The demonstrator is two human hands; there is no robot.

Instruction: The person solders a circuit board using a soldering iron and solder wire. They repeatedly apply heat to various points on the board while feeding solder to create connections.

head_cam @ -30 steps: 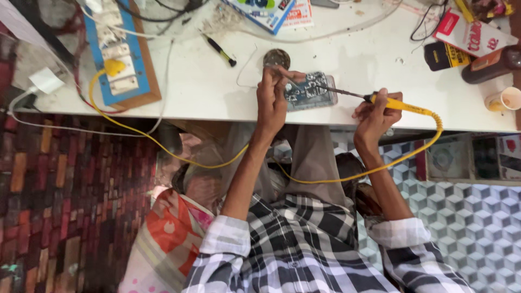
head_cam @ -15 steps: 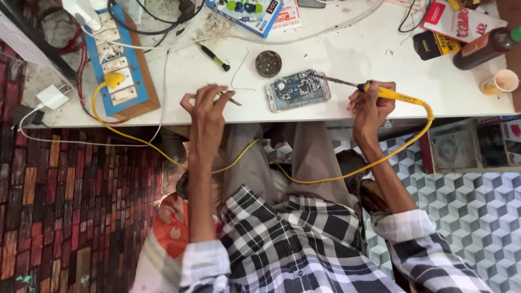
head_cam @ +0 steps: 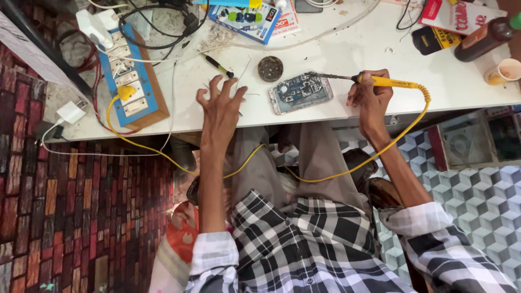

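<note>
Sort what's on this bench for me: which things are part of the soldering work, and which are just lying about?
In use:
yellow-handled soldering iron, gripped by the right hand
opened phone with bare circuit board, under the iron's tip
small round dark tin
left hand, open, fingers spread

Lying about:
brown bottle
paper cup
blue socket board
black pen

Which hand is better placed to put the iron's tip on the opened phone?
Right. The right hand grips the soldering iron, its tip at the opened phone. The left hand is spread, empty, off to the side.
</note>
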